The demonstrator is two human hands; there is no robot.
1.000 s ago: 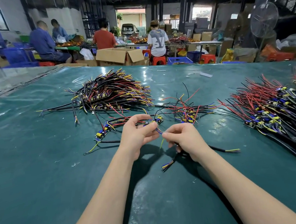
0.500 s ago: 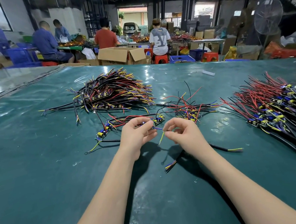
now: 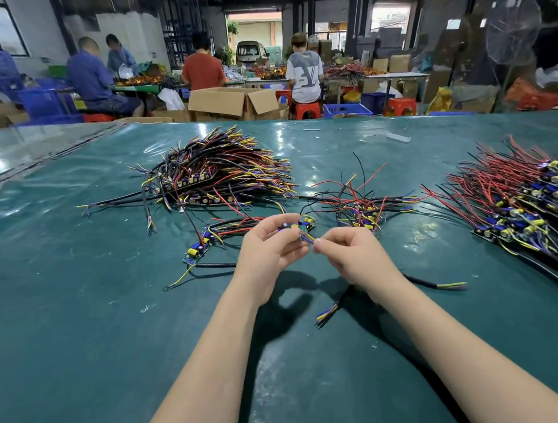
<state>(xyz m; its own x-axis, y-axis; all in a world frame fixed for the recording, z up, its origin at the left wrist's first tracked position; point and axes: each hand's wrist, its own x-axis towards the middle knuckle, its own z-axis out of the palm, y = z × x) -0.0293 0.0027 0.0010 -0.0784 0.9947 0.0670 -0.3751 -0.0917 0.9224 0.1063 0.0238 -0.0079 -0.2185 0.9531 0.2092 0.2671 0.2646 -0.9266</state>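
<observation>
Board [image 3: 299,225] sits pinched in the left hand [image 3: 271,250] above the table [image 3: 77,336]. Right hand [image 3: 351,255] pinches its wire [image 3: 309,239], just beside. A distant shirt [image 3: 304,71] bears blurred letters.

One wide-angle camera sat on the person's head, facing forward and down along both bare forearms. It hung close over the dark green plastic-covered table [image 3: 79,353], which filled the lower frame. The left hand [image 3: 268,252] and right hand [image 3: 356,255] met near centre, and the distant workshop curved across the top.
</observation>
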